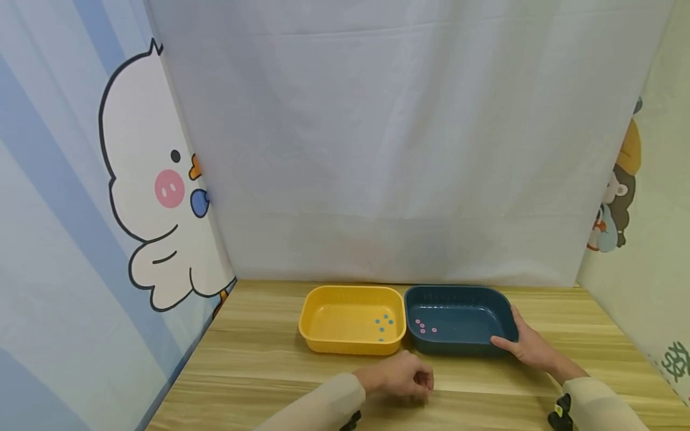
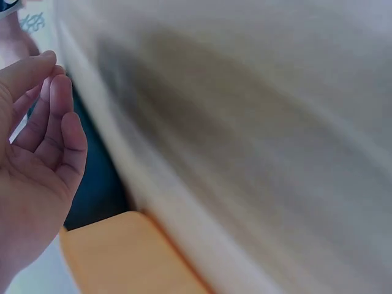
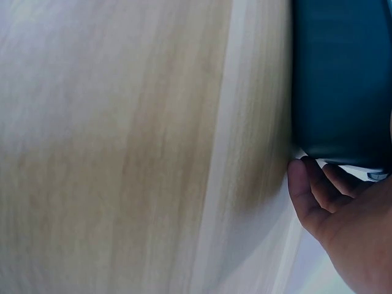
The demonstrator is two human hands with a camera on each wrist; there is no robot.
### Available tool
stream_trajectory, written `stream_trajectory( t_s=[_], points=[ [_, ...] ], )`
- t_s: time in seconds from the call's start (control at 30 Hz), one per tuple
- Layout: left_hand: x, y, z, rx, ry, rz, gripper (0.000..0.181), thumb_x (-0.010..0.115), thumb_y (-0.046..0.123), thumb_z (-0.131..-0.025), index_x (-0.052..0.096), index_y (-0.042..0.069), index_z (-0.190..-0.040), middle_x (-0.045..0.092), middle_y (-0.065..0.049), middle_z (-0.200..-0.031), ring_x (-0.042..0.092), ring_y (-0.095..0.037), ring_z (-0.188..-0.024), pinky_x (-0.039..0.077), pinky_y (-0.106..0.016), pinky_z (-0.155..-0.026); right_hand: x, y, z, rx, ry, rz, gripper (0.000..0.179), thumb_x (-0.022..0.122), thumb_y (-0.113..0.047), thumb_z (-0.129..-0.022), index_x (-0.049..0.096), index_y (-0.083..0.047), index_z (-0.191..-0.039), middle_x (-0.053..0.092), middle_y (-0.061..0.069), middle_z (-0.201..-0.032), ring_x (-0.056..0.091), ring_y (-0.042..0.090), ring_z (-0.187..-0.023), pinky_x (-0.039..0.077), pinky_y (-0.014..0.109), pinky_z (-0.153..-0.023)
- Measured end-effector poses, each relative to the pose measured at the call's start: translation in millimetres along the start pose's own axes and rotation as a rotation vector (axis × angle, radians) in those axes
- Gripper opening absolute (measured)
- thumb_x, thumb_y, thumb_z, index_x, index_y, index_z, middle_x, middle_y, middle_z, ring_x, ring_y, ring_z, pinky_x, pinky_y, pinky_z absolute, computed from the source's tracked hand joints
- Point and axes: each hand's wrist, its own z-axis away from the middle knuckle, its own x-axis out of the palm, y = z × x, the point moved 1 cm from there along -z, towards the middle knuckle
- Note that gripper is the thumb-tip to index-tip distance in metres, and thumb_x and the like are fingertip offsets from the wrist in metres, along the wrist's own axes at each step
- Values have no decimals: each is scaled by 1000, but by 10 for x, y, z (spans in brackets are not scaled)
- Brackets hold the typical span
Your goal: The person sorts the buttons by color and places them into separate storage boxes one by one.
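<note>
Two shallow plastic basins stand side by side on the wooden table. Several small blue rings [image 1: 382, 330] lie toward the right end of the yellow basin [image 1: 345, 347]. In the dark blue basin [image 1: 463, 347], several pink rings [image 1: 423, 326] are near its left end. My right hand [image 1: 530, 347] grips the dark blue basin's right front corner, thumb at the front and fingers along the end wall. In front of the basins, low over the table, is my left hand [image 1: 399, 376]. Its fingers [image 2: 73, 131] are loosely curled, thumb tip near the forefinger, with nothing visible between them.
The wooden table [image 1: 259, 383] reaches back to a pale grey curtain [image 1: 388, 149]. Printed cloths hang at either side, the left one with a white cartoon bird [image 1: 145, 137]. Dark devices are strapped at both sleeves.
</note>
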Motion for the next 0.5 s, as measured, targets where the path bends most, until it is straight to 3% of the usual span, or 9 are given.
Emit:
stream_trajectory(
  t_s=[0.27, 0.5],
  points=[
    [-277, 126, -88, -1, 74, 57, 3, 68, 14, -88, 67, 14, -91, 62, 14, -78, 54, 8, -69, 44, -9, -64, 8, 19, 1, 10, -14, -8, 105, 64, -33, -90, -14, 13, -142, 2, 46, -142, 13, 62, -126, 19, 68, -98],
    [-393, 161, -193, -20, 141, 72, 5, 66, 14, -90, 68, 12, -93, 62, 14, -79, 55, 7, -70, 44, -10, -65, -1, 20, -7, 4, -7, -3, 105, 65, -33, -89, -14, 13, -142, 3, 47, -141, 14, 62, -126, 20, 68, -98]
  ],
)
